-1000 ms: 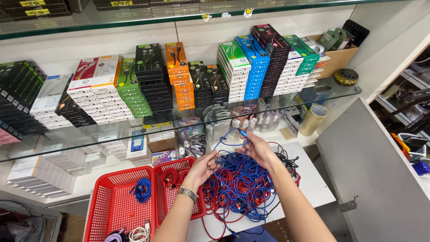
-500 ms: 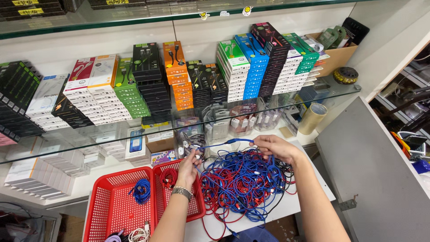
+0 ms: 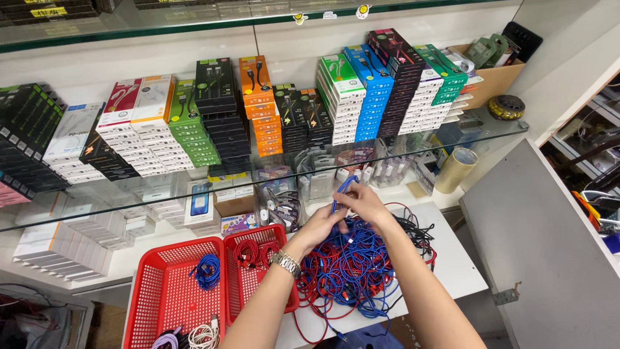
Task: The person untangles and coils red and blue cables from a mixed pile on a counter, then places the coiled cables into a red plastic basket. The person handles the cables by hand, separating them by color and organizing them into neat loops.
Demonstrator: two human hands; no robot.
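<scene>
A tangled heap of blue, red and black cables (image 3: 361, 265) lies on the white counter (image 3: 462, 274). Both hands meet just above its far side. My right hand (image 3: 365, 203) pinches a folded blue cable (image 3: 342, 189) that sticks up from the fingers. My left hand (image 3: 321, 226), with a metal watch (image 3: 285, 263) on the wrist, grips the same blue cable lower down. Left of the heap stand two red plastic baskets: the nearer one (image 3: 285, 304) holds a coiled red cable (image 3: 248, 253), the left one (image 3: 161, 300) holds a coiled blue cable (image 3: 207, 269).
A glass shelf (image 3: 491, 126) above the counter carries rows of stacked coloured boxes (image 3: 258, 110). A roll of tape (image 3: 455, 169) stands at the back right. A grey panel (image 3: 549, 245) borders the counter on the right. White and purple cables (image 3: 187, 337) lie at the left basket's near end.
My hands were spread apart over the heap, stretching a blue cable. They have come together above the heap, with the blue cable folded between them.
</scene>
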